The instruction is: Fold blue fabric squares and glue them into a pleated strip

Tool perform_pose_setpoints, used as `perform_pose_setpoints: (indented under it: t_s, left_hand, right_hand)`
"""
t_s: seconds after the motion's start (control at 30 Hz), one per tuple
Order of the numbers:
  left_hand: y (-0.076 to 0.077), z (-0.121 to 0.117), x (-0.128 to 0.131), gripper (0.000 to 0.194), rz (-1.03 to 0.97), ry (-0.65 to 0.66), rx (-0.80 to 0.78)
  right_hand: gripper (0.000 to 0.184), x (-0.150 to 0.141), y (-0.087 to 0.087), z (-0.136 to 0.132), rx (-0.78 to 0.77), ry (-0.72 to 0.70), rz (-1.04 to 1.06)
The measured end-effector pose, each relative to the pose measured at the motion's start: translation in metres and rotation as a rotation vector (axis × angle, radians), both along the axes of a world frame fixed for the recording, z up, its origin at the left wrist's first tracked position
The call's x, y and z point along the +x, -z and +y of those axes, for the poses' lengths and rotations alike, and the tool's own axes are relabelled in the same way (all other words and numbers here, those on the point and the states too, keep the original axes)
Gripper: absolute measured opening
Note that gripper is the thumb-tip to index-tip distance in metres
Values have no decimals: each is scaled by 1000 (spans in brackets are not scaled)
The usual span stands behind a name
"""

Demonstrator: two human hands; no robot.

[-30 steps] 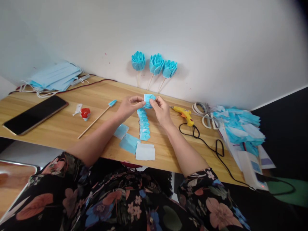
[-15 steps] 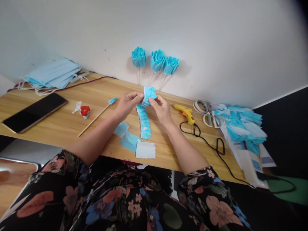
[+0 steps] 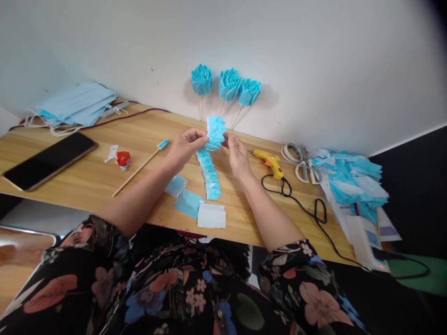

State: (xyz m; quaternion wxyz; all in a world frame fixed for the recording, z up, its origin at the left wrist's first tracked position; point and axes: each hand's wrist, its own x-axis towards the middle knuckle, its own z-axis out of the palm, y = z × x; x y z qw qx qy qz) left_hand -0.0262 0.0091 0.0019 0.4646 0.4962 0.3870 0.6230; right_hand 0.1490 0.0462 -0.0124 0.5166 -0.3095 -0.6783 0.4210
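Note:
My left hand [image 3: 189, 145] pinches a pleated pale-blue mask-fabric strip [image 3: 215, 130] by its left edge, thumb in front. My right hand [image 3: 237, 151] is at the strip's right edge, its thumb lifted off and its fingertips partly hidden behind the fabric. Beneath, a second pleated blue strip [image 3: 210, 177] lies lengthwise on the wooden table [image 3: 240, 218]. Nearer me are two flat blue pieces, one of them a square [image 3: 189, 204], and a white square [image 3: 211, 216]. Left of my left hand rests a stick with a blue tip [image 3: 139, 170].
Three blue fabric flowers [image 3: 229, 84] on sticks lean against the wall. A yellow glue gun [image 3: 268, 163] with a black cord, scissors [image 3: 307, 172], a tape roll [image 3: 290, 152] and a blue fabric pile [image 3: 349, 177] lie right. Left are masks [image 3: 78, 106], a phone [image 3: 50, 160] and a red wrapper [image 3: 123, 159].
The held strip has risen slightly and more of its pleats show. My right thumb has come off the fabric. My left hand keeps its pinch.

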Motion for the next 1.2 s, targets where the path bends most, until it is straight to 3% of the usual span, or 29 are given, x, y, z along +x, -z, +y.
perform_pose_setpoints:
  t_s: [0.1, 0.37, 0.7, 0.83, 0.93, 1.2]
  left_hand:
    - [-1, 0, 0, 22, -5, -2, 11]
    - [-6, -4, 0, 37, 98, 68, 14]
    - [1, 1, -1, 19, 30, -2, -22]
    - [-1, 0, -1, 18, 10, -20, -12]
    - [-4, -2, -1, 25, 51, 4, 19]
    - [1, -1, -1, 24, 22, 72, -51]
  right_hand:
    - [37, -1, -3, -3, 13, -52, -54]
    - [23, -1, -8, -9, 33, 28, -79]
    - [50, 1, -5, -5, 32, 55, -93]
    - [36, -1, -7, -8, 11, -35, -85]
    - [28, -3, -8, -11, 11, -2, -86]
    - [34, -2, -7, -14, 20, 60, -167]
